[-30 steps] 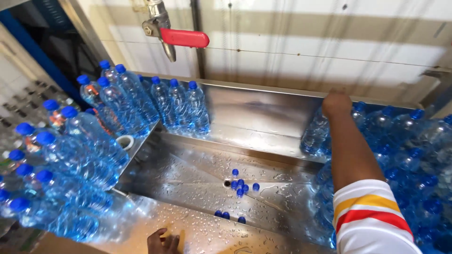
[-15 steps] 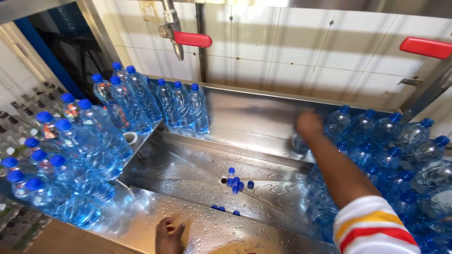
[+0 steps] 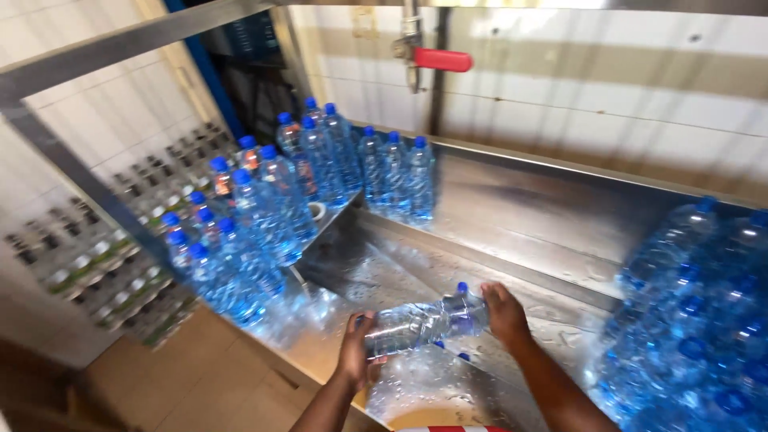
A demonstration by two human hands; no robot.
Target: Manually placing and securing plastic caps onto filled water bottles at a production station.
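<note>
Clear plastic blue-capped water bottle [image 3: 424, 322] held lying sideways over steel trough [image 3: 512, 232]: left hand [image 3: 358, 352] grips base, right hand [image 3: 504, 314] cap end. Step looks like mid-carry; standing bottles [image 3: 320, 172] beyond left hand.

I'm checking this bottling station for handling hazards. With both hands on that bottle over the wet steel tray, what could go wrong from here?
1. The clear plastic bottle, held sideways between the left hand and right hand, may slip: the steel tray looks wet.
2. Loose blue caps lie under it and could get knocked about.
3. The upright bottles stand near the ledge and might topple if bumped.
</note>
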